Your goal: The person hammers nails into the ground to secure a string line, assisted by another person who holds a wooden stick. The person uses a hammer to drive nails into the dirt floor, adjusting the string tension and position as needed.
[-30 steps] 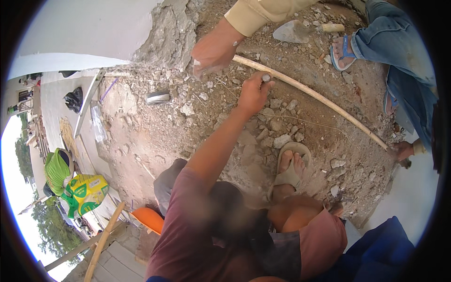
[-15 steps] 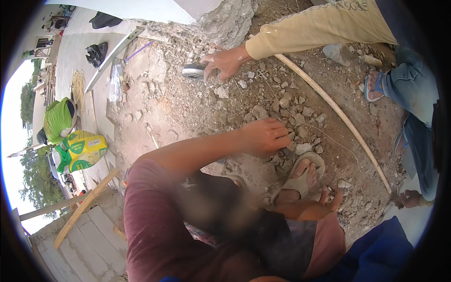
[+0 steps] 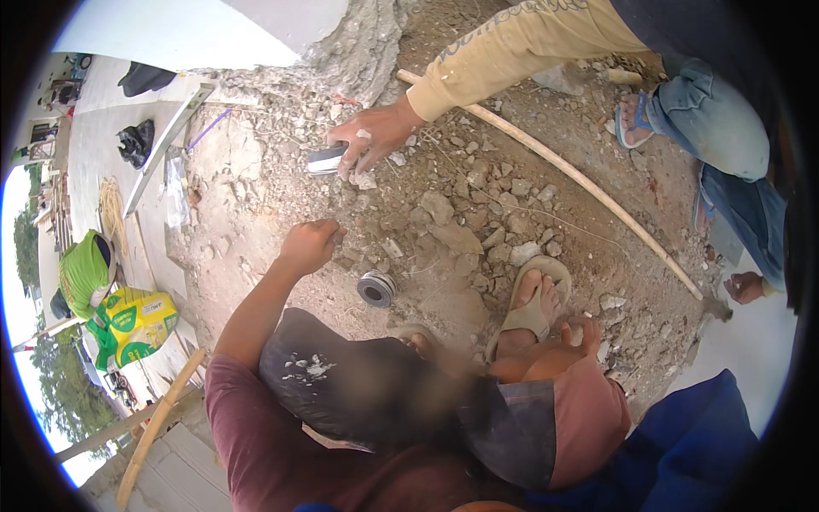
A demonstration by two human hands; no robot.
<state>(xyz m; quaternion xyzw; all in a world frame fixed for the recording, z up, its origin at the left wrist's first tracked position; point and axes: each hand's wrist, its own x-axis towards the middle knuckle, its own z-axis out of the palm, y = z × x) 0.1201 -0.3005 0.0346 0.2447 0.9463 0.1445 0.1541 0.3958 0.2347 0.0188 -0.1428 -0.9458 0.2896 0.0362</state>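
Note:
My left hand (image 3: pixel 310 246) reaches out over the rubble with its fingers curled inward. Whatever they may hold is hidden. Below it on the dirt lies a small dark grey ringed roll (image 3: pixel 376 288) with a hole in its middle, apart from the hand. Beside my sandalled foot (image 3: pixel 537 301), my right hand (image 3: pixel 580 335) shows raised, parted fingers with nothing visible in them. Farther off, a co-worker's hand (image 3: pixel 375 139) grips a black and pale round object (image 3: pixel 326 159) resting on the rubble.
A long wooden pole (image 3: pixel 572 175) crosses the broken stones (image 3: pixel 456 230) at right. The co-worker's legs (image 3: pixel 717 128) stand beyond it. A metal bar (image 3: pixel 168 147), a rope coil (image 3: pixel 112 209) and a yellow-green bag (image 3: pixel 141 328) are at left. A broken concrete edge (image 3: pixel 367 55) rises at top.
My left hand has moved left from above the stones near my foot, and the grey roll now shows. The view has shifted. The co-worker's hand stays on the round object.

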